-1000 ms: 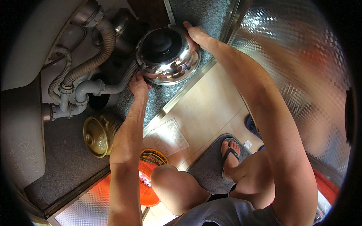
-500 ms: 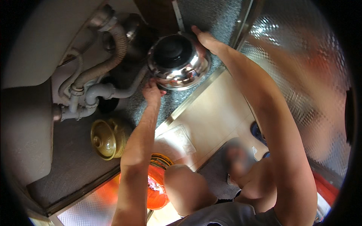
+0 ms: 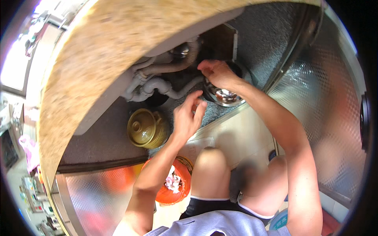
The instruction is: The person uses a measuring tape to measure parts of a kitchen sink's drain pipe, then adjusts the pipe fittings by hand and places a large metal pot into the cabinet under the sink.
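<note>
A shiny steel pot (image 3: 225, 97) with a dark top stands on the grey cabinet floor, partly covered by my right hand and forearm. My right hand (image 3: 219, 74) hovers above it, fingers loosely bent and apart, holding nothing. Just left of the pot, my left hand (image 3: 189, 118) is in the air, thumb and fingers spread with nothing between them. A brown-yellow lidded clay pot (image 3: 143, 129) sits further left on the same cabinet floor, beyond my left forearm.
Grey drain pipes (image 3: 157, 87) run behind both pots. A speckled tan countertop (image 3: 90, 59) overhangs the cabinet. Textured cabinet doors stand open, one at the right (image 3: 311, 102), one at the lower left (image 3: 94, 196). An orange bucket (image 3: 173, 192) with rubbish is beside my knee.
Both hands have let go of the steel pot. The right has moved left over its top, and the left has drawn back. My view has shifted, bringing the countertop in.
</note>
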Available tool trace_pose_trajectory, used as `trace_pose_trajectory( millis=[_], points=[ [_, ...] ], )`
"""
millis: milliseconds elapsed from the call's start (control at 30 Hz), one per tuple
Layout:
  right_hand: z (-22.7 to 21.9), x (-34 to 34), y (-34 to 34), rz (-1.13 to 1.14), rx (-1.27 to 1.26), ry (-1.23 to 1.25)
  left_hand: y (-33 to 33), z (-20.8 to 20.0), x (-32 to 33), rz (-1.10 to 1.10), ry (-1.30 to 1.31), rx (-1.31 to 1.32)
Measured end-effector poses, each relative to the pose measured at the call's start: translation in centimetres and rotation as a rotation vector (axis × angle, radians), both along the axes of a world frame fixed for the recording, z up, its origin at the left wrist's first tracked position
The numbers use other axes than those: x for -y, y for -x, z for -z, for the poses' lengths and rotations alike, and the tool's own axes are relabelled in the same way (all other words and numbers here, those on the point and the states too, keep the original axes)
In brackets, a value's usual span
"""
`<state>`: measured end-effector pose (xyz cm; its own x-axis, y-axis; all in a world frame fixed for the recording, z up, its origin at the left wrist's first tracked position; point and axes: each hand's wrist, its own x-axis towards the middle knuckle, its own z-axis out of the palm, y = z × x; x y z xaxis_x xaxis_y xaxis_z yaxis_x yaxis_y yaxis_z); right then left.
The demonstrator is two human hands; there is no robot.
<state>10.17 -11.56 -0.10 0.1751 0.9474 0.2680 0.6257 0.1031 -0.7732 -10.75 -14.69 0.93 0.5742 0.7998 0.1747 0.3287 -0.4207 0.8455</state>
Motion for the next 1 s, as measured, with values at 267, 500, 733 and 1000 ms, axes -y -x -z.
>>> trace_pose_trajectory(
  millis=[267,500,733,1000],
  points=[
    [1.5,-9.2,13.2,-0.404,-1.287,0.359,18.7,-28.0,4.2,-0.575,-1.823,-0.079],
    [5.5,-14.8,18.6,-0.345,-1.645,0.273,18.7,-30.7,-0.7,-0.827,-1.52,-0.389],
    [5.8,-17.0,21.1,-0.36,-1.895,0.238,19.9,-31.6,-1.2,-0.665,-1.164,-0.421],
    [6.4,-13.4,19.9,-0.445,-1.837,0.271,19.7,-31.9,-1.2,-0.678,-1.092,-0.461]
  ],
)
